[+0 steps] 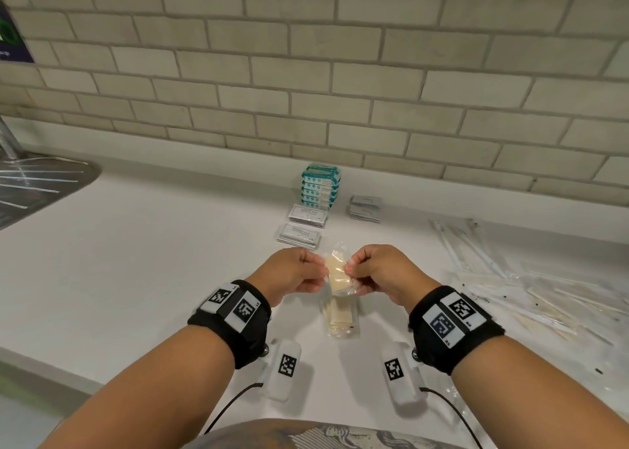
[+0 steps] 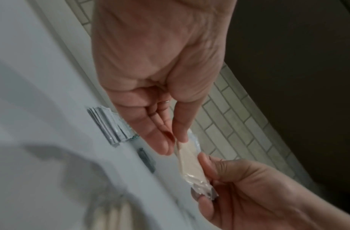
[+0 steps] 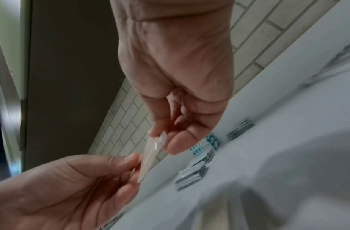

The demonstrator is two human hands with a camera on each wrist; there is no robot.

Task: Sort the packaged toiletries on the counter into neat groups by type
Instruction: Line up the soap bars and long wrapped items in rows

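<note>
In the head view, both forearms reach forward to frame centre, where the left hand (image 1: 295,271) and right hand (image 1: 380,268) pinch opposite edges of a clear-wrapped beige packet (image 1: 337,273), held above the white counter (image 1: 153,261) and over a like packet (image 1: 339,319) lying below it. The left wrist view shows thumb and forefinger clamping the translucent wrapper's upper end at lower centre. In the right wrist view, the packet appears edge-on at centre, thin and crinkled, between both hands' fingertips.
</note>
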